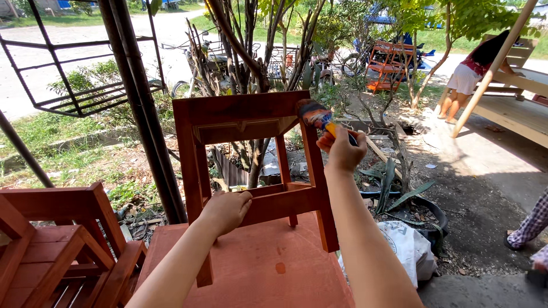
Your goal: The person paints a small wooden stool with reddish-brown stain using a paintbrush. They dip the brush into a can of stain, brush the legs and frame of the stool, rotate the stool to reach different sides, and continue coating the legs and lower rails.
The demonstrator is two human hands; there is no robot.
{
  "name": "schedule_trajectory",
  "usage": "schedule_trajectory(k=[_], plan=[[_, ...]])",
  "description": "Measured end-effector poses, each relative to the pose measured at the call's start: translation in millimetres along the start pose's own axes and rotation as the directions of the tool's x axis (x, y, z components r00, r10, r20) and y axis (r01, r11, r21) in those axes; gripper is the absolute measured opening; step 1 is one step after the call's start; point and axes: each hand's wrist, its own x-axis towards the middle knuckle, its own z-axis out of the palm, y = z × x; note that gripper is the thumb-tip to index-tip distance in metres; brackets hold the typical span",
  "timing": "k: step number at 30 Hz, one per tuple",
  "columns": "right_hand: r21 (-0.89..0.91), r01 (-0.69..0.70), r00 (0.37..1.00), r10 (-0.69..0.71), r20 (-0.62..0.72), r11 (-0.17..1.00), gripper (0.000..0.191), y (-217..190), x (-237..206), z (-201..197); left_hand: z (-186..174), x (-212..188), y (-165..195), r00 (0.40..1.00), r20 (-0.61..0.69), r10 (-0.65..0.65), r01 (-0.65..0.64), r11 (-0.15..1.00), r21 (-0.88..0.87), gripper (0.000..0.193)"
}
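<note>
A small wooden stool point(240, 117), stained red-brown, lies on its side on a red-brown board point(257, 268), its legs pointing toward me. My left hand point(226, 210) grips the stool's lower cross rail. My right hand point(341, 149) holds a paintbrush point(314, 116) with a yellow handle. Its stained bristles touch the upper right corner of the stool's seat edge.
More stained wooden furniture point(51, 239) stands at the lower left. A dark metal post point(142, 108) rises behind the stool. A white sack point(408, 248) lies at the right. Another person point(474, 71) bends over a wooden bench at the far right; someone's foot point(516, 239) shows at the right edge.
</note>
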Motion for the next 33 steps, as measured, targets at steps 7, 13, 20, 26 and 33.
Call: schedule_trajectory(k=[7, 13, 20, 26, 33], plan=[[-0.076, -0.018, 0.998, 0.014, -0.058, 0.997, 0.017, 10.1, -49.4, -78.1, -14.0, 0.3, 0.8, 0.996, -0.057, -0.076, 0.084, 0.984, 0.159, 0.049], [-0.133, -0.027, 0.995, 0.014, -0.098, 0.991, 0.016, 15.6, -105.7, -156.1, 1.3, 12.2, -16.7, 0.995, -0.052, -0.081, 0.093, 0.954, 0.283, 0.053], [-0.183, -0.096, 0.975, 0.056, -0.214, 0.978, 0.013, 13.4, -157.4, -235.0, -3.4, -9.3, -8.5, 0.967, 0.080, -0.243, 0.225, 0.956, 0.186, 0.053], [-0.287, -0.101, 0.963, 0.021, -0.269, 0.953, 0.014, 1.7, -190.0, -287.5, -8.6, -25.2, -7.9, 0.983, -0.057, -0.173, 0.182, 0.943, 0.277, 0.048], [-0.265, -0.002, 0.968, -0.065, -0.244, 0.964, 0.014, -14.2, -186.4, -285.0, -9.6, -40.3, -16.6, 0.975, -0.059, -0.212, 0.220, 0.950, 0.220, 0.046]])
